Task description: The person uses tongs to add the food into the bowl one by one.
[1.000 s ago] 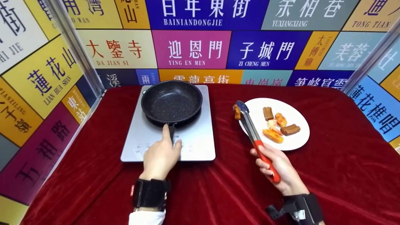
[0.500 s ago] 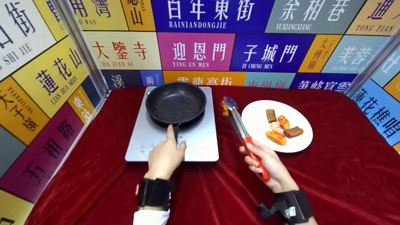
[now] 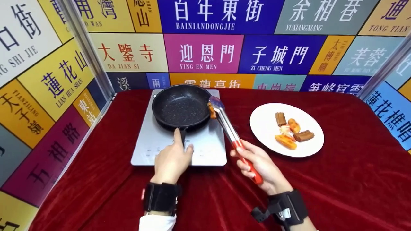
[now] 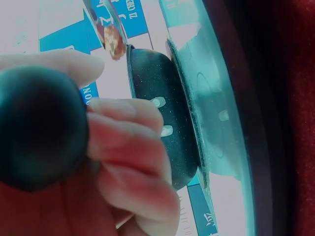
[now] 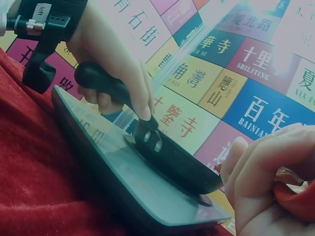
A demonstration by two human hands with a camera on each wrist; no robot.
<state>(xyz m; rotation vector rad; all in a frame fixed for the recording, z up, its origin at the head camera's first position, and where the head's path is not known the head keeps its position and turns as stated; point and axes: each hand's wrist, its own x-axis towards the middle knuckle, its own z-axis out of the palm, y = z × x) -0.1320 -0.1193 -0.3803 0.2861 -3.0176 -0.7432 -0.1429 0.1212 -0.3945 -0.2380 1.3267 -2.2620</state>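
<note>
My left hand (image 3: 173,162) grips the handle (image 3: 183,139) of a black speckled frying pan (image 3: 183,107), with the index finger stretched along it. The curled fingers (image 4: 133,142) show up close in the left wrist view. Below the pan is a silver induction cooker (image 3: 205,149). My right hand (image 3: 261,165) holds red-handled tongs (image 3: 228,125) with purple-blue tips. Pinched in the tips is a small orange-brown piece of food (image 3: 212,111), at the pan's right rim in the head view. The pan's inside is bare.
A white plate (image 3: 308,117) stands to the right, bearing brown ridged pieces (image 3: 303,135), orange pieces (image 3: 285,142) and a red-and-white piece (image 3: 285,130). Dark red velvet cloth (image 3: 106,179) covers the table. Coloured sign panels (image 3: 204,53) wall the back and sides.
My right hand has carried the tongs and food piece leftward from the plate's left edge to the pan's right rim. The left hand keeps its grip on the handle. The head view has shifted slightly.
</note>
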